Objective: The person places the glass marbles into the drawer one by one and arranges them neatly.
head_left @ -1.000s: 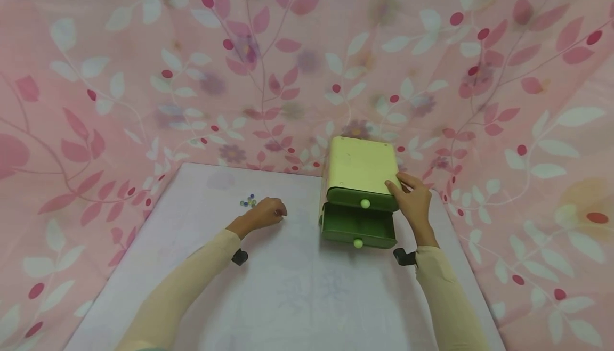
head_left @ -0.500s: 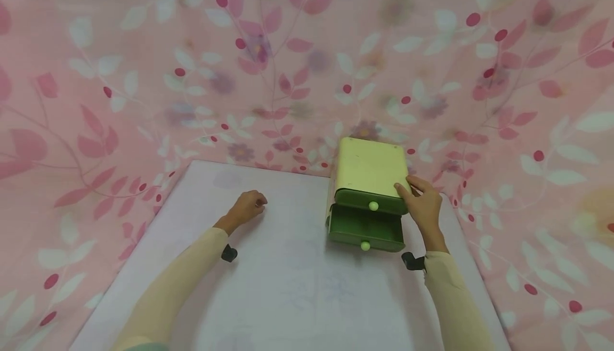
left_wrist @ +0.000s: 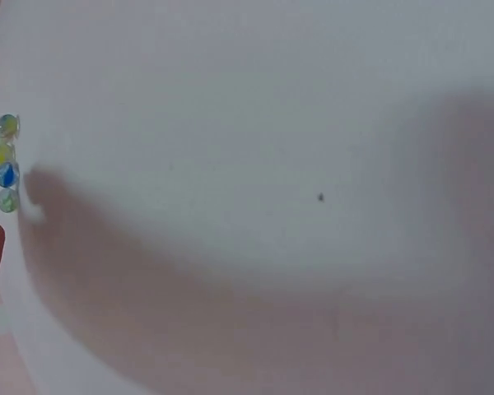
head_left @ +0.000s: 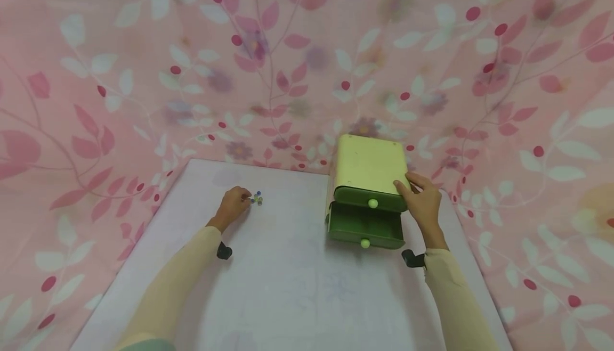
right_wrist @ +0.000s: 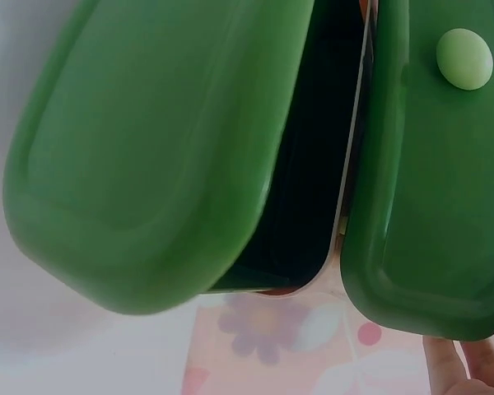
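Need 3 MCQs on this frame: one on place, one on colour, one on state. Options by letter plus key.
1. Where do the marbles lie?
A. In the lower drawer
B. On the table by the left hand
C. On top of the cabinet

2. What colour are the drawer knobs?
A. Pale green
B. Red
C. Black

3. How does the lower drawer stand?
A. Pushed shut
B. Taken out onto the table
C. Pulled open

Key: 1 B, they sit on the table at the fingertips. 2 A, both knobs show pale green. 3 C, it juts out under the closed upper drawer, while the right hand rests on the cabinet.
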Tool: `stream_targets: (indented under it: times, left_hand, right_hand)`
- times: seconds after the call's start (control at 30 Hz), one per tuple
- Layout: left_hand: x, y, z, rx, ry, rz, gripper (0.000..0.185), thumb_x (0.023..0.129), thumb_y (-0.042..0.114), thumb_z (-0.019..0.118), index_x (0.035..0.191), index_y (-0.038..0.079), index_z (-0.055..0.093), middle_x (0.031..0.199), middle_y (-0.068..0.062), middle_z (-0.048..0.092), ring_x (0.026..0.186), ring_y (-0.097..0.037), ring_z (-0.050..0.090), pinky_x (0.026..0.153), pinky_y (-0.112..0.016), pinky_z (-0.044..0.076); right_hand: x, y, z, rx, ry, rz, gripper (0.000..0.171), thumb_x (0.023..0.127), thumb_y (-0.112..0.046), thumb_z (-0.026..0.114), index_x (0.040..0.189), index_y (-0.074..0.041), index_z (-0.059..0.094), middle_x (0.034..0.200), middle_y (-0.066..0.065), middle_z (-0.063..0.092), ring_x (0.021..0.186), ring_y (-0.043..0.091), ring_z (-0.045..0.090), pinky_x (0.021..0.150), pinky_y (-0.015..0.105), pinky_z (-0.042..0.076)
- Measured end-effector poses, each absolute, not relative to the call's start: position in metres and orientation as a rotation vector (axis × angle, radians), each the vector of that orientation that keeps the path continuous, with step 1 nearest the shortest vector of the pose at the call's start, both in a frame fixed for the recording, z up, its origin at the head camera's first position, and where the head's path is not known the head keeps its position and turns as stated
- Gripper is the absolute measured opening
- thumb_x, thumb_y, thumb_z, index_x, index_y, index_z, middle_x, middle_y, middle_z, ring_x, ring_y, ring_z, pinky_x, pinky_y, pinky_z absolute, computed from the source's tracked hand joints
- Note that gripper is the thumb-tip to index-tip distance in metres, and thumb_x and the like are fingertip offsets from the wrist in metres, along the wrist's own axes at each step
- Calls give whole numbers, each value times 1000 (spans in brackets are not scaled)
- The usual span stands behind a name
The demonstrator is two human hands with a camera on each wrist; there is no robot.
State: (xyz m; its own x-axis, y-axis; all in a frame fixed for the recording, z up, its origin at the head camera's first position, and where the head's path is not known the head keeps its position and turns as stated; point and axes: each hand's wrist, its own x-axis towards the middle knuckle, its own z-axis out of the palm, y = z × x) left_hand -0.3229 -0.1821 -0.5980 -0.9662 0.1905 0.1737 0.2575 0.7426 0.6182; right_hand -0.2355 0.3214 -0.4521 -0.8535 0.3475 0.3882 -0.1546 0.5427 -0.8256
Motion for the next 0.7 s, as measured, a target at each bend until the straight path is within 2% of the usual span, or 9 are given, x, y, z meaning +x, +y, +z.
stream_targets:
  times: [0.2,0.6,0.7]
  left_hand:
    - [-324,-186,-603,-315,-2816,-1028,20,87,-3,65,106,-7,66,100,-20,62,94,-33,60,86,-46,51]
    - [-333,-181,-596,-407,-2889,-964,20,86,-6,64,105,-9,68,99,-21,63,93,-34,60,85,-46,50]
    - [-335,-181,-597,-428,-2941,-927,18,86,-5,64,103,-8,70,100,-20,65,97,-35,61,88,-46,51]
  right_hand:
    - [-236,324,-453,-139,-2260,1297,46,81,-19,81,119,3,67,122,16,64,114,28,60,94,36,50]
    - [-236,325,-453,-109,-2257,1283,45,81,-20,81,118,3,68,121,15,65,113,27,61,94,39,50]
    - [-235,324,-452,-111,-2259,1283,45,81,-20,81,118,3,68,120,15,65,113,28,61,94,41,50]
